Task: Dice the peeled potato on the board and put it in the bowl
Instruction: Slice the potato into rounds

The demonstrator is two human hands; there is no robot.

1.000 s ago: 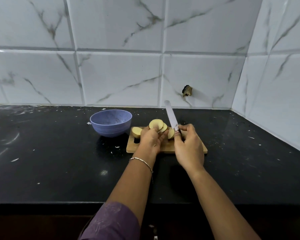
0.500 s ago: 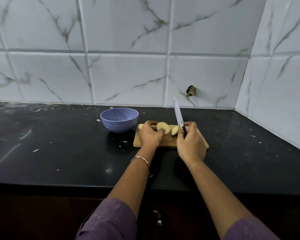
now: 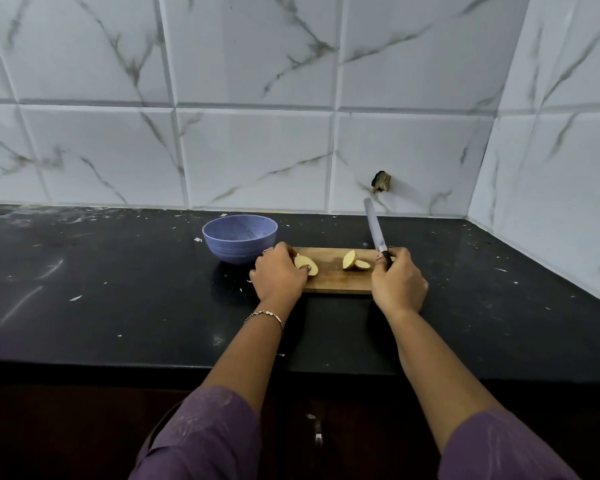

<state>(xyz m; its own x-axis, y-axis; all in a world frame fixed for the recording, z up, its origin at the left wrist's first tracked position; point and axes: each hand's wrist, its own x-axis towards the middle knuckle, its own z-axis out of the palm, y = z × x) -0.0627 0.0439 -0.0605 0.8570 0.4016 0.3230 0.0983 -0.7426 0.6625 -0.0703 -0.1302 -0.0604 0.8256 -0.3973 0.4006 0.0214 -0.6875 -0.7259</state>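
Observation:
A small wooden board (image 3: 331,280) lies on the black counter. At its left end my left hand (image 3: 278,275) holds some potato slices (image 3: 307,264) down against the board. Two more slices (image 3: 355,263) lie near the board's right end. My right hand (image 3: 397,284) grips the dark handle of a knife (image 3: 373,225), whose blade points up and away toward the wall, clear of the board. A purple bowl (image 3: 239,239) stands just left of the board; nothing shows inside it.
The black counter (image 3: 118,289) is flecked with white specks and stretches wide to the left. White marble tiles form the back wall and the right side wall. A dark hole (image 3: 381,181) in the tile sits behind the knife tip. The counter's front edge runs beneath my forearms.
My left hand has moved some slices from the middle to the board's left end. Two slices stay on the right. The knife stays raised in my right hand.

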